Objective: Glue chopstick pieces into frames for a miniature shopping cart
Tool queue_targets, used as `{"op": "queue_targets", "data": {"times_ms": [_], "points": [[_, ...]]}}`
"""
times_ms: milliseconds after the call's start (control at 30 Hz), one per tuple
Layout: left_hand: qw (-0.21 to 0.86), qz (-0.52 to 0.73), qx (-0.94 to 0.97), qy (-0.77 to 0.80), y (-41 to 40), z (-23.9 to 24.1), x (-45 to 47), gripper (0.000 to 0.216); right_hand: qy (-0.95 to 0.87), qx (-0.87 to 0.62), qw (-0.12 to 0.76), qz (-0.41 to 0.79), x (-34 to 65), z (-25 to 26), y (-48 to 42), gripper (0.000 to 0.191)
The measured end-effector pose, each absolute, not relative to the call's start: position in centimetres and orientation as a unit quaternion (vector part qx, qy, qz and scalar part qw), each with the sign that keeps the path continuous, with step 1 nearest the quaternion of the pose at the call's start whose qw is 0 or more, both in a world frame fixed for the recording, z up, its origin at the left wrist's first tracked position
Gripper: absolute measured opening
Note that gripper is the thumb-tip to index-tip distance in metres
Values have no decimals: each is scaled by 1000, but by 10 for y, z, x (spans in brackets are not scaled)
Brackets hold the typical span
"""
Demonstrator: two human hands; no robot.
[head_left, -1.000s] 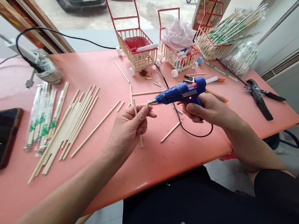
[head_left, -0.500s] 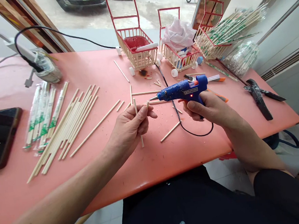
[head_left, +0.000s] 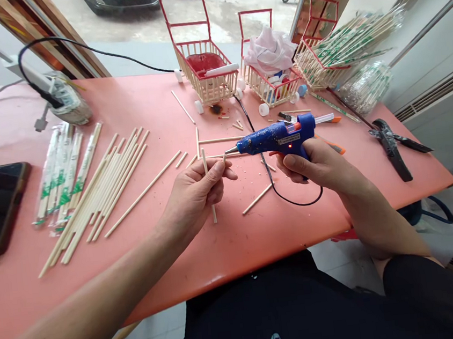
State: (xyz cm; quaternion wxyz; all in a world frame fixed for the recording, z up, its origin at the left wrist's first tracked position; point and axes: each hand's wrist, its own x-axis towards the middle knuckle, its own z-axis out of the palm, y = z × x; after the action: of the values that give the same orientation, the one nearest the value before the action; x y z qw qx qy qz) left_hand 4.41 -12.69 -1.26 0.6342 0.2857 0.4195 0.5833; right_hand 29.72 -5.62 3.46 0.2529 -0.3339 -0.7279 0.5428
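Note:
My left hand [head_left: 199, 186] is closed, pinching a short wooden stick [head_left: 224, 159] between thumb and fingers. A longer chopstick piece [head_left: 205, 163] stands upright in the same hand, its lower end showing below the fingers. My right hand [head_left: 310, 163] is wrapped round the handle of a blue hot glue gun [head_left: 275, 136] with a lit red light and a clear glue stick in its back. The gun's nozzle points left, right at the short stick's top; whether they touch I cannot tell. Several sticks [head_left: 220, 140] lie on the table just behind my left hand.
Loose chopsticks [head_left: 108, 198] and wrapped chopsticks [head_left: 61, 176] lie left, beside a phone [head_left: 0, 209]. Small stick-built carts [head_left: 210, 74] stand at the back. A power strip [head_left: 68, 102], black pliers-like tool [head_left: 392, 149] and the gun's cable [head_left: 269, 173] are also on the pink table [head_left: 173, 283].
The glue gun has shifted very slightly left, with its nozzle nearer the short stick's tip. Both hands keep the same hold.

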Motion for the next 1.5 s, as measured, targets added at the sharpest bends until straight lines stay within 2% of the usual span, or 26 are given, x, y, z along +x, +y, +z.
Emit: {"op": "queue_targets", "data": {"times_ms": [467,767,900,1133,1267,1500], "points": [[625,582,294,429,-129,-10,45,48,-784,-360,217,457,301,34,-54,67],[625,582,302,423,-128,-14,44,50,-753,-333,254,506,299,33,-54,59],[623,588,307,415,-127,-16,44,45,-816,-352,260,378,299,33,-56,56],[606,605,325,401,-127,-13,43,41,-902,-308,252,169,301,24,-55,27],[601,608,329,400,-129,-9,44,42,-905,-334,255,61,313,29,-49,35],[600,599,326,417,-132,-6,42,44,-824,-524,212,-41,368,29,-24,48]]}}
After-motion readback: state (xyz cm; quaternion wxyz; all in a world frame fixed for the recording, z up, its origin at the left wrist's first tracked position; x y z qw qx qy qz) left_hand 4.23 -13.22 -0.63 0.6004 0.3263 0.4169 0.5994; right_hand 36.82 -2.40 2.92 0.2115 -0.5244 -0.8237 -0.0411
